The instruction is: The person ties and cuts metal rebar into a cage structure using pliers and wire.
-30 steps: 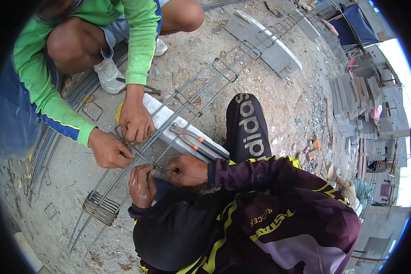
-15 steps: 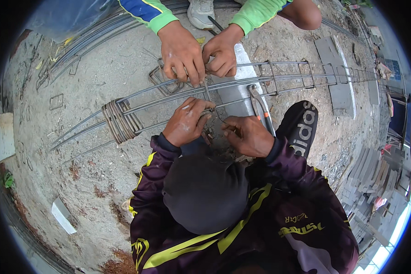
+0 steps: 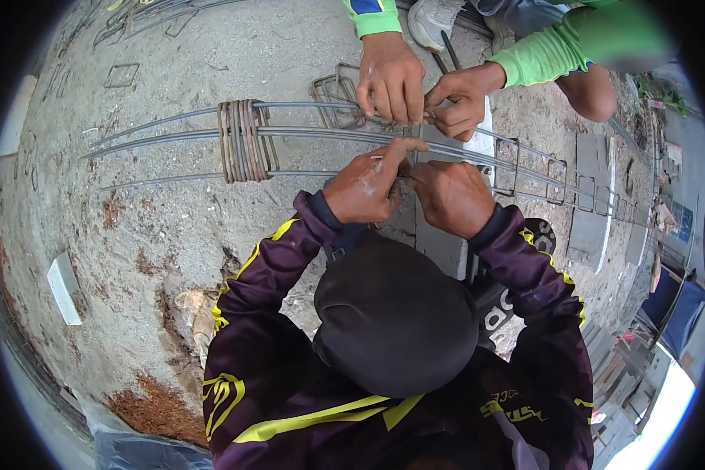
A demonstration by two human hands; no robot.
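My left hand (image 3: 368, 184) is at the near bar of a long rebar cage (image 3: 313, 135), its index finger reaching over the bars and its thumb side bent in. What its fingers grip is hidden. Beside it, my right hand (image 3: 453, 197) is closed in a pinch at the same bar; the thin tie wire seen there earlier is now covered by the fingers. Across the bars, a co-worker's green-sleeved hands (image 3: 395, 78) hold the far bar by a stirrup, mostly hidden by the hands. A bunch of rusty stirrups (image 3: 244, 142) hangs around the bars to the left.
A pale block (image 3: 439, 239) lies under the cage, and another block (image 3: 591, 188) supports it at right. Loose stirrups (image 3: 333, 110) lie on the sandy ground beyond the bars. A dark cap (image 3: 395, 317) fills the lower middle. A white offcut (image 3: 64, 288) rests at left.
The view has shifted and turned, so the cage sits differently. My hands have come together, and the tie wire between them is now hidden. The orange-handled pliers are now out of sight.
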